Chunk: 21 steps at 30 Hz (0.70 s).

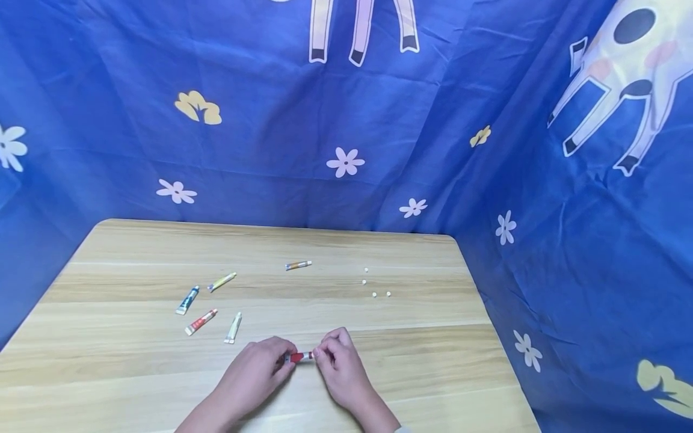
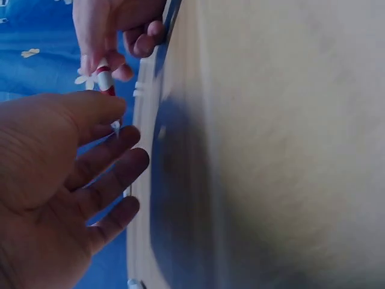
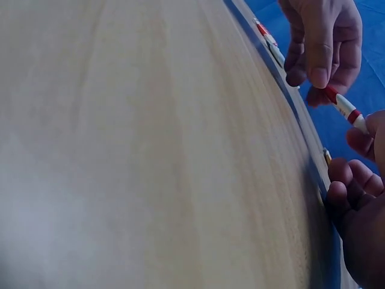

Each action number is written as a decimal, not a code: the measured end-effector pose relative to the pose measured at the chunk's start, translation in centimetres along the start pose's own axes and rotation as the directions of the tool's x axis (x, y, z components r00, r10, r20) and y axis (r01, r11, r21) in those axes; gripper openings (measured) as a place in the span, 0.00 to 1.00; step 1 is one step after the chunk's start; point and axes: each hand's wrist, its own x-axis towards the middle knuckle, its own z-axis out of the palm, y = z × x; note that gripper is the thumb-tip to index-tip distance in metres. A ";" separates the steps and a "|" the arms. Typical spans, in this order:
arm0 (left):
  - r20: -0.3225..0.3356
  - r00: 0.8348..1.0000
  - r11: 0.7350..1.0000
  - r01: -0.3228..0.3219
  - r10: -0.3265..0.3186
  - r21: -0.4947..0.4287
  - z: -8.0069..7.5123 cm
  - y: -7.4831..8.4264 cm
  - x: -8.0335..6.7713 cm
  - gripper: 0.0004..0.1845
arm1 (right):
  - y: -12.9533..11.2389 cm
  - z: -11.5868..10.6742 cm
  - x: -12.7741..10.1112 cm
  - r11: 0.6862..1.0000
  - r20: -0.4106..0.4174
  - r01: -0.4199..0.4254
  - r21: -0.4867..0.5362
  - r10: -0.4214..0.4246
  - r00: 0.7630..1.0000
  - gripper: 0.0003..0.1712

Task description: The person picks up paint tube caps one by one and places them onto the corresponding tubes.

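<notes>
A small red and white paint tube (image 1: 301, 356) is held between the two hands above the near part of the table. My left hand (image 1: 261, 368) pinches its red, flat-ended body between thumb and index finger; the other fingers are spread, as the left wrist view shows. At the opposite end, the fingertips of my right hand (image 1: 343, 371) pinch the white cap end, and they hide most of the cap. In the right wrist view, the tube (image 3: 344, 108) slants from one hand to the other, with its white and red bands showing.
Left of centre lie a blue tube (image 1: 187, 300), a yellow tube (image 1: 222, 282), another red tube (image 1: 201, 322) and a pale tube (image 1: 233, 328). Farther back is an orange-brown tube (image 1: 298, 265). Several tiny white caps (image 1: 374, 294) lie on the right. Blue printed cloth (image 1: 271, 150) surrounds the wooden table (image 1: 433, 349).
</notes>
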 end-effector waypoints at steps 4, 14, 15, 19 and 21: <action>0.003 0.999 0.998 -0.050 0.050 0.031 -0.5 -0.6 0.6 0.08 | 0.0 0.1 0.1 0.999 0.004 0.027 -0.043 -0.027 1.000 0.07; 0.017 0.968 0.959 -0.251 0.251 0.134 -1.3 -1.8 2.3 0.09 | -0.4 -0.3 0.5 0.993 0.042 0.021 -0.119 -0.016 0.999 0.08; 0.017 0.966 0.957 -0.256 0.256 0.136 -1.3 -1.9 2.4 0.09 | -0.4 -0.5 0.5 0.993 0.051 0.016 -0.115 -0.010 0.999 0.09; 0.013 0.965 0.952 -0.261 0.262 0.160 -1.2 -2.1 3.0 0.10 | -0.4 -1.3 0.9 0.997 0.074 -0.009 -0.077 0.015 0.997 0.08; 0.013 0.965 0.950 -0.261 0.263 0.170 -1.1 -2.2 3.3 0.10 | -0.2 -1.7 1.1 0.998 0.076 -0.019 -0.057 0.023 0.997 0.07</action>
